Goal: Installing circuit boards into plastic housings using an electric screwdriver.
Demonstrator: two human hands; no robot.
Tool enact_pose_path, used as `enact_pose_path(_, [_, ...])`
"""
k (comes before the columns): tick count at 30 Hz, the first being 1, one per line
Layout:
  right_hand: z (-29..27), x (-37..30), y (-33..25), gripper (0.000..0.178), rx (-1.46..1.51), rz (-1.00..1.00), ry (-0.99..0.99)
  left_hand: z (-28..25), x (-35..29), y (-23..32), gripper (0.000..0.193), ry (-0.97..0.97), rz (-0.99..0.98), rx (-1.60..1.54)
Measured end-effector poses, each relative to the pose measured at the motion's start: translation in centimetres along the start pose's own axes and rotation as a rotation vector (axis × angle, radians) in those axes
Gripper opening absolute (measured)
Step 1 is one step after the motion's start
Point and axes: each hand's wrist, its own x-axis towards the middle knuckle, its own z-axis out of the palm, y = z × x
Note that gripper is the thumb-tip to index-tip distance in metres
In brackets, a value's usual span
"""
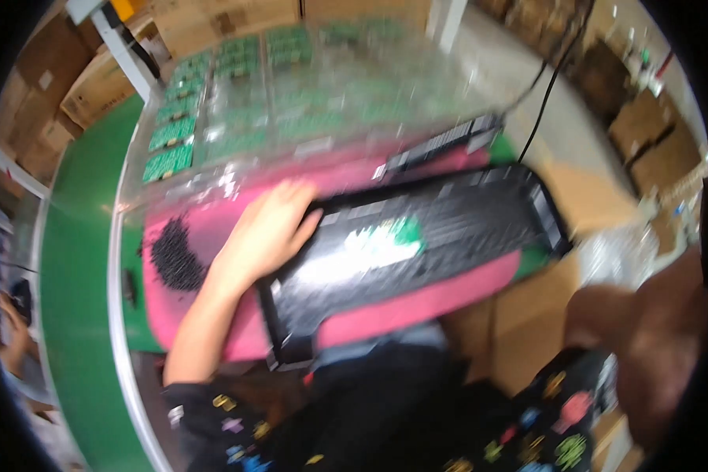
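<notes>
A long black plastic housing (464, 228) with a raised rim lies slantwise over the pink mat (417, 311) in front of me. Inside it is a green circuit board (407, 234), smeared by motion and glare. My left hand (275, 224) is closed on the housing's upper rim near its left end, thumb on the inner side. At the far right my right arm is raised and bent; my right hand (688, 271) is blurred at the dark picture edge, its fingers not readable. Left of my left wrist lies a heap of small black screws (177, 256).
Clear plastic trays (307, 145) with rows of green circuit boards (169, 163) fill the table's far side. A black slotted strip (444, 147) lies before them. Cardboard boxes (645, 130) and bubble wrap (617, 256) are at right. Another person's hand (12, 330) shows far left.
</notes>
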Motion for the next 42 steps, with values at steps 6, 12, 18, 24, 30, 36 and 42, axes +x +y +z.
enact_pose_path(6, [5.2,5.2,-2.3,0.025,-0.038,-0.578,-0.09,1.4,-1.9,0.9,0.02,-0.163,-0.162,0.016])
enact_pose_path(12, [5.5,7.7,-3.7,0.021,-0.117,-0.845,-0.109,2.2,-0.2,0.5,0.024,-0.177,-0.056,-0.053])
enact_pose_path(18, [5.2,8.6,-1.5,0.018,-0.149,-0.7,-0.398,1.3,-0.6,-0.2,0.025,-0.128,-0.049,0.007])
enact_pose_path(24, [9.4,7.8,-1.0,0.015,-0.067,-0.618,-0.382,1.9,-0.3,-0.2,0.025,-0.077,-0.043,-0.076])
enact_pose_path(30, [8.4,5.1,-2.2,0.014,-0.044,-0.55,-0.449,1.1,0.2,1.5,0.021,-0.12,-0.148,-0.01])
enact_pose_path(36, [15.2,4.5,-3.3,0.016,-0.382,-0.78,-0.462,-2.6,-3.2,4.3,0.011,0.168,-0.089,0.078])
enact_pose_path(42, [10.7,3.6,-8.8,0.017,-0.491,-0.394,-0.533,-7.7,-8.8,5.8,0.031,0.72,-0.128,0.145])
